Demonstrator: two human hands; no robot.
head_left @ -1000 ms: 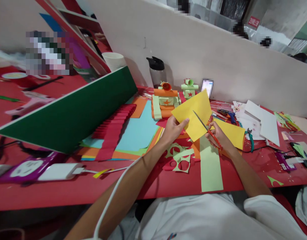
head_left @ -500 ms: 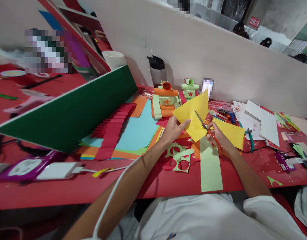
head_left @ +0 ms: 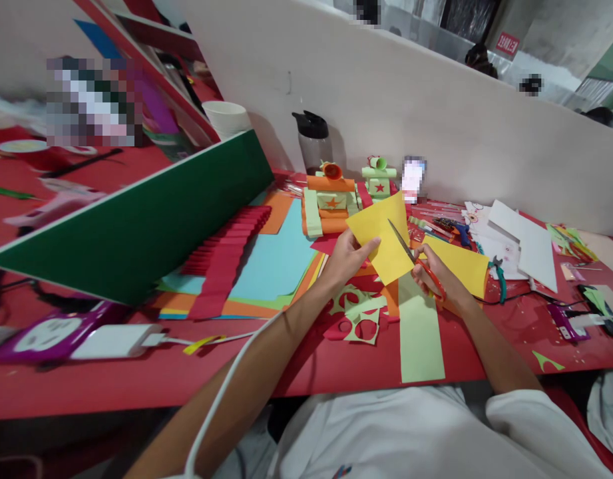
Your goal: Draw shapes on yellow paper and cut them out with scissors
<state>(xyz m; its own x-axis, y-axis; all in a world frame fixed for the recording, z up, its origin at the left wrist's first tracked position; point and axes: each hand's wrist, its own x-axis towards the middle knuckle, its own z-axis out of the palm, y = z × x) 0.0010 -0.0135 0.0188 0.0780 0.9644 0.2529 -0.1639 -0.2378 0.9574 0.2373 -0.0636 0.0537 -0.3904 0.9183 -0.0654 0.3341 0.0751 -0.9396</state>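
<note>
Through the head camera, I am watching from afar as a yellow paper sheet (head_left: 392, 263) is being held up just right of the frame's centre, above a red tabletop (head_left: 326, 372). The person's left hand (head_left: 347, 255) is pinching its left edge, thumb on the near face. The right hand (head_left: 436, 266) is gripping red-handled scissors (head_left: 401, 241), and a dark blade is lying across the sheet's right part, pointing up and left. I am judging the step in hand to be trimming this sheet; the next move seems to be calling for a steady left pinch and a controlled squeeze of the handles.

Just below centre, paper scraps with round holes (head_left: 363, 326) are lying beside a long pale green strip (head_left: 420, 339). A second yellow sheet (head_left: 458, 263) is resting right of the right hand, near teal-handled pliers (head_left: 500, 279). Behind, an orange-and-green paper model (head_left: 331, 203) is standing at upper centre. A dark green board (head_left: 136, 233) is leaning across the left, beside pleated red paper (head_left: 236, 246).

The sheet is hiding the left fingers behind it and any second blade; I am not making out a cut line. The phone (head_left: 412, 179) is pixelated, and the bottom edge is cutting off the left forearm.
</note>
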